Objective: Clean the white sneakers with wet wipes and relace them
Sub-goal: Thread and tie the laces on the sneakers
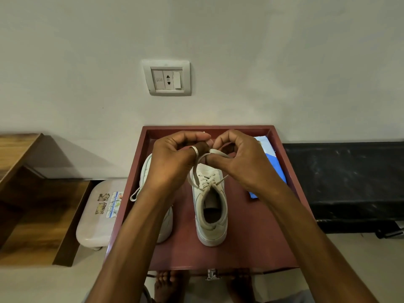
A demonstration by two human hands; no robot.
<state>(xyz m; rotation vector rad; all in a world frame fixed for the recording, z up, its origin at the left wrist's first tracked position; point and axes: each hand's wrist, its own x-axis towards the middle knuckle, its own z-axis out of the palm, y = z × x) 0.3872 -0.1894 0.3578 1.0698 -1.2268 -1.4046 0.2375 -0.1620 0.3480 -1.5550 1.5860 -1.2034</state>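
Over right sneaker, my left hand and right hand pinch lace with fingers; slack pinch could drop loop.

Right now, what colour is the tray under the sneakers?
The tray is maroon, clearest in the head view.

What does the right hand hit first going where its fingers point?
Likely the left hand: the right hand points leftward at it, both pinching the shoelace; depth gap unclear.
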